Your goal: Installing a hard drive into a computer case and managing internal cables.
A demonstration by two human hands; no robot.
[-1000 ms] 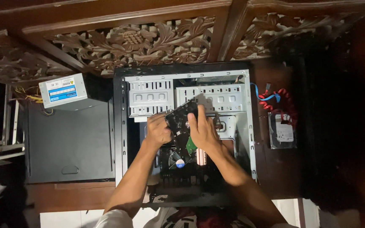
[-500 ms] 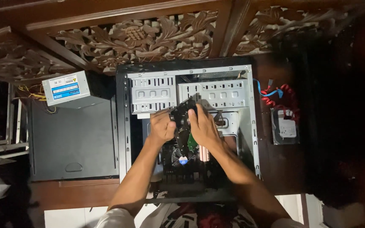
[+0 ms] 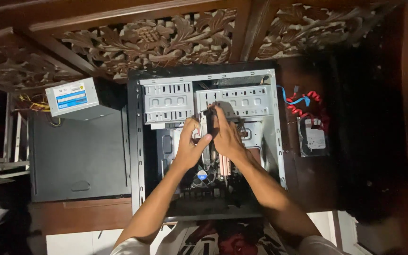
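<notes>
Single view, head-worn camera. Looks straight down from above wearer's own forearms, at moderate distance. Open computer case lies near frame centre, whole case in view. Both hands, left hand and right hand, meet mid-frame over case. Carved wooden panel fills top edge; wearer's shirt shows at bottom edge. No second view to compare.
</notes>
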